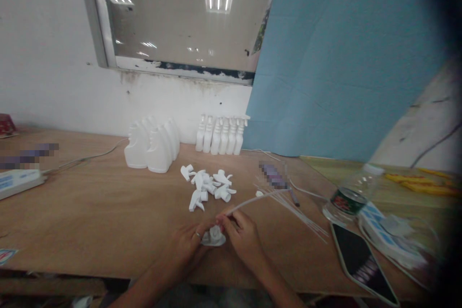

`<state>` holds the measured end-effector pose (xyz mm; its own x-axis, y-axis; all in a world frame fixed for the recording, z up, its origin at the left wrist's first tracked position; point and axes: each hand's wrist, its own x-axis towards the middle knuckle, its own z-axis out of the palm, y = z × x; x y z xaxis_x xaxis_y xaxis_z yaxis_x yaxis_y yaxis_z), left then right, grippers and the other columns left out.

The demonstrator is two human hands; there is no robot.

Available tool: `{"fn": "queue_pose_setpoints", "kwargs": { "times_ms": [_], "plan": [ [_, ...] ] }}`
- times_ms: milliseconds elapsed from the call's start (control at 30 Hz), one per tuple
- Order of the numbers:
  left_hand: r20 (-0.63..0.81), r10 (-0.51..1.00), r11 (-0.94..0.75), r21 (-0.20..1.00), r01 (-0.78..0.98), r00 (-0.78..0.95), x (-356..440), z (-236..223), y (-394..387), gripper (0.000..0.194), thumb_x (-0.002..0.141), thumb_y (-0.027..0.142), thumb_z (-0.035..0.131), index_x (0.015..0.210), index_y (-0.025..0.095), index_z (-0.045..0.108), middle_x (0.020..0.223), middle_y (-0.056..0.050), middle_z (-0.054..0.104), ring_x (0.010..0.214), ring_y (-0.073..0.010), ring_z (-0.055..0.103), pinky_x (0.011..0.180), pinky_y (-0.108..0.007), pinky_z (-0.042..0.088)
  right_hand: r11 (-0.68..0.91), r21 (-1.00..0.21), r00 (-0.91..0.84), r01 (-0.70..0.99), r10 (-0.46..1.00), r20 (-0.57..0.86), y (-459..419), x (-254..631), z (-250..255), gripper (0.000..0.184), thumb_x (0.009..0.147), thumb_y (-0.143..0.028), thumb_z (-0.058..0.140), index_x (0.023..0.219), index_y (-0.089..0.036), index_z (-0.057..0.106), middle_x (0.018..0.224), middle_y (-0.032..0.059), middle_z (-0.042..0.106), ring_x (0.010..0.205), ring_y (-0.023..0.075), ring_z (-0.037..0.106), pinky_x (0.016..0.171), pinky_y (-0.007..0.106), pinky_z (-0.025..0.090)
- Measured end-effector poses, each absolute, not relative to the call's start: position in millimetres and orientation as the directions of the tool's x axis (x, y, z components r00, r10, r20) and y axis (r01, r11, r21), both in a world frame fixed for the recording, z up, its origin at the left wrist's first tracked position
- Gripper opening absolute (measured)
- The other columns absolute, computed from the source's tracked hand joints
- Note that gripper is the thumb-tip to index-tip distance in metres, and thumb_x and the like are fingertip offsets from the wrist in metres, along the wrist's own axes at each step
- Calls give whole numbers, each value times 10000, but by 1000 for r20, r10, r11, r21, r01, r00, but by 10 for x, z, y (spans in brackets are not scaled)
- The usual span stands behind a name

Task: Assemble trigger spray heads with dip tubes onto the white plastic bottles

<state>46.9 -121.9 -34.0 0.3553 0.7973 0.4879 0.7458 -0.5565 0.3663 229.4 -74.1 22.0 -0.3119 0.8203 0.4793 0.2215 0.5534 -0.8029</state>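
Observation:
My right hand (240, 231) pinches the near end of a long thin clear tube (258, 197), which reaches up and to the right over the table. Close beside it is my left hand (187, 243), a ring on one finger, its fingers closed at a small translucent plastic piece (213, 237). The fingertips of both hands meet just above that piece, and they partly hide it. Beyond the hands lies a loose pile of white spray trigger heads (205, 185). More thin clear tubes (303, 216) are spread on the table to the right.
White spray bottles (220, 137) line the wall, with larger white bottles without heads (159, 149) to their left. A phone (363, 262), a water bottle (346, 197) and a power strip (391, 240) sit at right. Another power strip (19, 180) is at left.

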Motion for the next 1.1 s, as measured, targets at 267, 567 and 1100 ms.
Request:
{"fn": "queue_pose_setpoints", "kwargs": {
  "times_ms": [267, 567, 1100],
  "plan": [
    [513, 777, -573, 340, 746, 363, 466, -338, -1212, 474, 897, 219, 566, 1335, 253, 388, 1181, -51, 658, 1015, -210, 649, 870, -343, 532, 490, -857, -312, 160, 849, 427, -679, 2298, 152, 260, 905, -387, 567, 736, -193, 602, 623, -10, 613, 560, 127, 580, 546, 222, 451],
    [480, 801, -558, 383, 736, 357, 464, -351, -1223, 440, 886, 203, 578, 1295, 259, 424, 1141, -34, 669, 992, -203, 651, 856, -327, 526, 445, -888, -332, 116, 860, 387, -652, 2287, 198, 278, 932, -389, 527, 735, -196, 564, 583, -27, 600, 514, 115, 558, 522, 214, 437],
    [499, 787, -567, 355, 743, 363, 472, -319, -1229, 421, 891, 207, 558, 1288, 248, 426, 1120, -53, 670, 971, -212, 655, 834, -338, 533, 729, -614, -597, 302, 647, 474, -713, 2458, 365, 203, 948, -260, 507, 804, -212, 642, 758, 5, 673, 739, 155, 625, 740, 257, 438]
  ]
}}
